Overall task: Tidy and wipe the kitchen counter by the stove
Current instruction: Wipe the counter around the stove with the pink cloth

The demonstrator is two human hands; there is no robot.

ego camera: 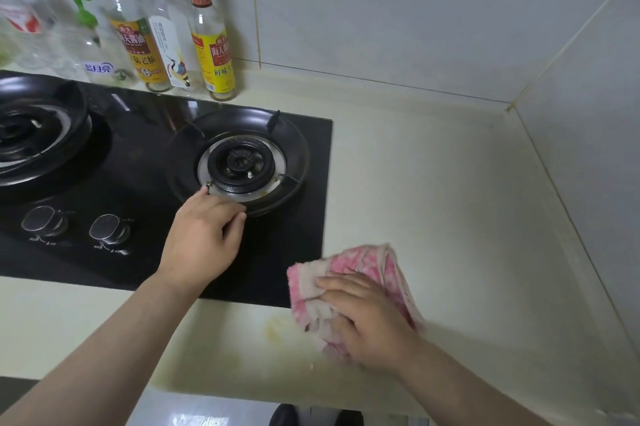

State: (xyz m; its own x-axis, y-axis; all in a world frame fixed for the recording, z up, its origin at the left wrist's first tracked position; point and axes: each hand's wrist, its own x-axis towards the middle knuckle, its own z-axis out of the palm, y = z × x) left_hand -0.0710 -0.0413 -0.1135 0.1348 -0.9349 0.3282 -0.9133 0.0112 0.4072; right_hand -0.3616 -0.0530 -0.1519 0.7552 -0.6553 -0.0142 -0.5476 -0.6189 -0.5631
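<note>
1. Cloth [375, 268]: a pink-and-white patterned towel, bunched up, lying on the counter just beside the front right corner of the stove. Its left edge overlaps the hob's corner.
2. Right hand [367, 318]: laid palm down on the cloth, fingers extended and slightly spread. It presses the fabric flat against the surface and does not clutch it.
3. Counter [433, 183]: a pale cream worktop running from the stove to the tiled corner on the right. A yellowish stain [277, 328] shows near the front edge, just left of the cloth.
4. Stove [138, 183]: a black glass two-burner gas hob set into the counter.
5. Left hand [204, 235]: resting at the near rim of the right burner [242, 162], fingers curled and one fingertip touching the metal ring. Whether the hand actually grips the rim cannot be told.
6. Left burner [27, 131]: partly cut off by the frame edge.
7. Control knobs [109, 229]: two, side by side along the front of the hob, left of the left hand.
8. Bottles [214, 51]: a row of upright condiment bottles and a green-topped pump bottle [93, 54], behind the hob and against the wall [381, 9].
</note>
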